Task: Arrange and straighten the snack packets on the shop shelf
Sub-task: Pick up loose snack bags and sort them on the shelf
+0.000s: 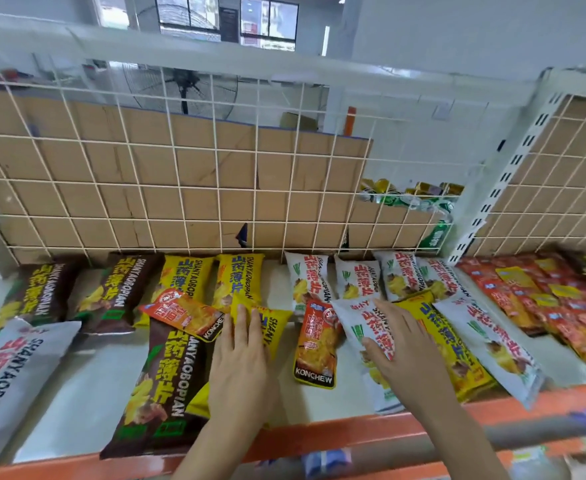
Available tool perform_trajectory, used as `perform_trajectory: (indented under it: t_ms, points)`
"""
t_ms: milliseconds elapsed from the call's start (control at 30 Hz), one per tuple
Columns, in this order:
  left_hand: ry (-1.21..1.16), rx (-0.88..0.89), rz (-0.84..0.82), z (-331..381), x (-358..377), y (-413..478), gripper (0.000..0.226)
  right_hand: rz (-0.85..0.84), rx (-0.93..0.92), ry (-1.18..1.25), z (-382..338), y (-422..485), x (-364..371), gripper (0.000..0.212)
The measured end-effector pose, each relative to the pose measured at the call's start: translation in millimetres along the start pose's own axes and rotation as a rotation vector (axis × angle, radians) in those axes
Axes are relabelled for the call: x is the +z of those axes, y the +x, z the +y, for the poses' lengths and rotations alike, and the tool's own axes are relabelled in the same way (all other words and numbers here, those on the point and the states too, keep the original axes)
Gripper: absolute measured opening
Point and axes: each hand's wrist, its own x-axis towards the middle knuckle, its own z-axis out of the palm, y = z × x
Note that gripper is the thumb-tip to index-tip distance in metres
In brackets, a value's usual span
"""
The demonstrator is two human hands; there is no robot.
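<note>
Shelf (77, 393) (bare near front edge); flat left hand (241, 351) presses yellow packet (278, 323); flat right hand (404, 348), white packet (355, 315).

Standing fan (183, 85), cardboard sheet (146, 162), green drink cans (409, 199)

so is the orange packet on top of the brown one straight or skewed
Skewed: the orange packet lies diagonally across the top of the brown packet.
</note>
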Motion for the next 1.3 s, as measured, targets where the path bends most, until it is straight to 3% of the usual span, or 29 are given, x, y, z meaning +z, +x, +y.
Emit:
perform_trajectory:
  t_ms: [167,300,500,800,1133,1300]
  points:
    - [-0.011,0.040,0.093,6.5,-8.9,-4.1,0.055,0.023,-0.005,0.001,18.5,1.4,-5.1,0.063]
    - [-0.063,0.172,0.213,28.0,-17.6,-1.7,0.045,0.022,-0.004,0.011,38.8,2.4,-16.7,0.053]
    - [-0.090,0.340,0.201,69.1,-15.6,3.6,0.045,0.026,0.053,0.007,78.2,5.7,-31.6,0.052]
    - [0.047,0.316,0.174,87.2,-1.1,13.9,0.045,-0.046,0.074,-0.044,107.4,13.7,-29.4,0.054]
    - [0.077,0.258,0.248,93.8,-0.8,9.2,0.046,-0.235,0.111,-0.155,115.5,20.1,-20.3,0.085]
    - [0.086,0.220,0.243,88.6,-3.2,1.9,0.046,-0.216,0.086,-0.098,116.4,21.5,-20.7,0.079]
